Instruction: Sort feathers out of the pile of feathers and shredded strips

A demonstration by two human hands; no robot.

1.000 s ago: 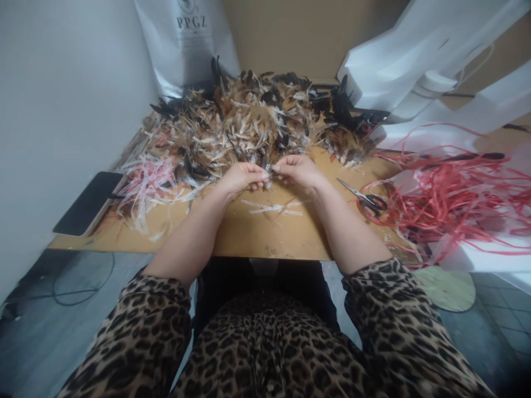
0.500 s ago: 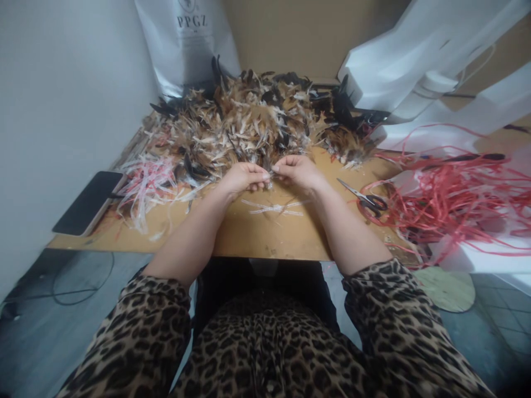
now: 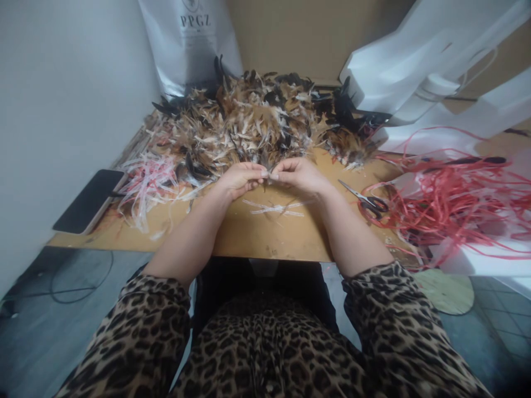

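At the front edge of a large pile of brown, black and cream feathers, my two hands meet with fingertips nearly touching. My left hand is closed in a pinch on a small feather, whose thin tip shows below the fingers. From the other side my right hand pinches the same feather; its finer detail is blurred. Just below the hands, white string strips lie crosswise on the wooden table. Scissors with black handles rest to the right of my right forearm.
A tangle of red strips spreads over the right side. White and pink strips lie at left beside a phone. Behind stand a silver-white bag and a white machine. A round stool top shows below right.
My fingertips have come closer together, with the right hand shifted slightly left. The white fluffy bit seen under the fingers before is now mostly hidden, and a thin dark tip shows.
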